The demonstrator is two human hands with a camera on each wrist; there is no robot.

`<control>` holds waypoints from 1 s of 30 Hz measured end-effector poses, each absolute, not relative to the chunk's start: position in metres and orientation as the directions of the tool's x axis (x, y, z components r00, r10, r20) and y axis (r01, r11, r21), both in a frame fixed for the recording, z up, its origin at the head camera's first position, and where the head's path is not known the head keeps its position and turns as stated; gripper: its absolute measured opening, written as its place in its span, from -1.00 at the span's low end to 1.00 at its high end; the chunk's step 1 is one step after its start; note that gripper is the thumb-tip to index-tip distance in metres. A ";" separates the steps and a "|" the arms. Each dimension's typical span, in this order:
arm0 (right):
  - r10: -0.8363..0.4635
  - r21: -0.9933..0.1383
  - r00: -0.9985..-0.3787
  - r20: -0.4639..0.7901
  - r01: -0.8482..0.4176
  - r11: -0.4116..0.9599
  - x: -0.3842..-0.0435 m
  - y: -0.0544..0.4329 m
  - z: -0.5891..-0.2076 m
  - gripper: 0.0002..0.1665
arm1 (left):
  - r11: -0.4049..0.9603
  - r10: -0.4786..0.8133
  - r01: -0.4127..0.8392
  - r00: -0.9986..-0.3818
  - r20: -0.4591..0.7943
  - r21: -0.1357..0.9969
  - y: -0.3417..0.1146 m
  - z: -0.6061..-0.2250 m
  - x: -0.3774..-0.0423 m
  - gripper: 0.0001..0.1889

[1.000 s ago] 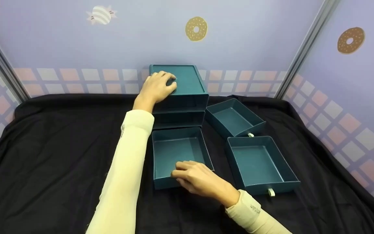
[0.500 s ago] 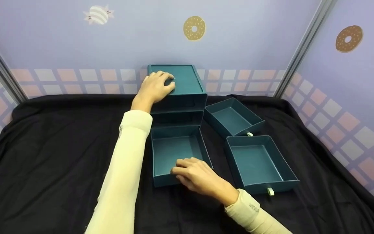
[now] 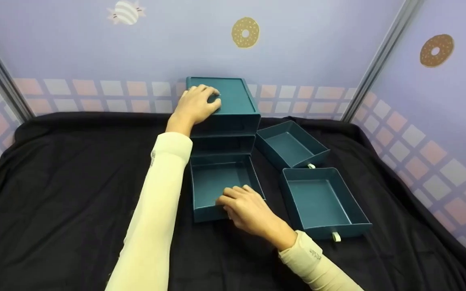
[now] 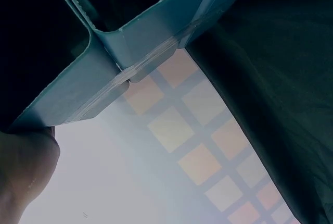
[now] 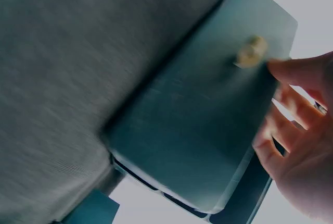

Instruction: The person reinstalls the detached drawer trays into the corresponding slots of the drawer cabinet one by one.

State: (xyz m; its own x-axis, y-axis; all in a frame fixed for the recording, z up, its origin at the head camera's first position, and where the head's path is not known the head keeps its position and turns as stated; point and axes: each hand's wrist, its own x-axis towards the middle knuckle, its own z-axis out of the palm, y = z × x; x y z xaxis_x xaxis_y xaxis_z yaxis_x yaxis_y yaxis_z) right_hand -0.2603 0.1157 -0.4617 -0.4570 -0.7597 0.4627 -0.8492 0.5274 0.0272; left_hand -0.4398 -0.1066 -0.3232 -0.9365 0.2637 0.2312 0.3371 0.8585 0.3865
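My left hand (image 3: 194, 106) rests on the top of a dark teal drawer cabinet (image 3: 235, 97), near its left front edge. In the left wrist view the cabinet (image 4: 140, 41) shows its open front compartments, with part of the hand (image 4: 26, 164) at its top. My right hand (image 3: 251, 212) pinches the front wall of the lowest drawer (image 3: 210, 213), fingers over the rim and thumb on the outer face. A pale pull tab (image 5: 252, 52) on that drawer front shows beside the thumb in the right wrist view. The drawer sits partly out of the cabinet.
Two loose teal drawers lie right of the cabinet: one angled drawer (image 3: 289, 145) at the back, and a nearer drawer (image 3: 322, 206) with a pale tab (image 3: 336, 237). Black cloth (image 3: 75, 194) covers the table. A patterned wall (image 3: 318, 52) stands behind.
The lowest drawer has slid a little farther into the cabinet, my right hand moving forward with it. My left hand keeps its place on the cabinet top.
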 end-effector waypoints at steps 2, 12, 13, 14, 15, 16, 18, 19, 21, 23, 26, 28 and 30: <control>-0.760 0.026 -0.475 0.443 -0.841 0.540 -0.262 0.113 -0.456 -0.70 | 0.860 0.264 0.338 -0.936 0.233 0.382 -0.106 -0.323 -0.440 -0.46; -0.747 -0.022 -0.562 0.356 -0.804 0.595 -0.273 0.095 -0.434 -0.70 | 0.861 0.253 0.324 -0.941 0.223 0.391 -0.107 -0.324 -0.439 -0.47; -0.744 -0.027 -0.566 0.356 -0.802 0.597 -0.275 0.095 -0.434 -0.70 | 0.862 0.254 0.326 -0.941 0.225 0.389 -0.106 -0.323 -0.439 -0.47; -0.740 -0.030 -0.568 0.361 -0.800 0.599 -0.276 0.096 -0.434 -0.70 | 0.862 0.257 0.328 -0.940 0.225 0.387 -0.105 -0.322 -0.439 -0.48; -0.736 -0.031 -0.569 0.366 -0.798 0.602 -0.277 0.097 -0.434 -0.69 | 0.862 0.259 0.330 -0.939 0.226 0.385 -0.104 -0.321 -0.439 -0.48; -0.733 -0.029 -0.571 0.371 -0.796 0.605 -0.278 0.098 -0.435 -0.69 | 0.861 0.262 0.334 -0.938 0.228 0.384 -0.103 -0.320 -0.440 -0.48; -0.725 -0.027 -0.574 0.379 -0.791 0.612 -0.280 0.099 -0.436 -0.68 | 0.860 0.265 0.339 -0.936 0.233 0.381 -0.101 -0.319 -0.441 -0.48; -0.722 -0.026 -0.577 0.383 -0.788 0.615 -0.281 0.099 -0.436 -0.68 | 0.861 0.266 0.341 -0.935 0.235 0.379 -0.101 -0.318 -0.442 -0.48; -0.717 -0.026 -0.578 0.390 -0.785 0.619 -0.282 0.098 -0.438 -0.67 | 0.861 0.265 0.340 -0.934 0.239 0.377 -0.101 -0.319 -0.442 -0.48; -0.716 -0.027 -0.579 0.390 -0.784 0.620 -0.283 0.097 -0.439 -0.67 | 0.863 0.260 0.337 -0.935 0.239 0.376 -0.102 -0.320 -0.441 -0.48; -0.711 -0.036 -0.590 0.382 -0.778 0.627 -0.285 0.095 -0.439 -0.67 | 0.862 0.255 0.332 -0.937 0.239 0.383 -0.104 -0.321 -0.440 -0.48; -0.707 -0.046 -0.602 0.372 -0.772 0.634 -0.287 0.094 -0.439 -0.67 | 0.860 0.254 0.331 -0.938 0.236 0.389 -0.104 -0.322 -0.439 -0.48; -0.700 -0.059 -0.614 0.363 -0.765 0.641 -0.288 0.093 -0.438 -0.67 | 0.858 0.256 0.332 -0.938 0.234 0.392 -0.104 -0.322 -0.439 -0.48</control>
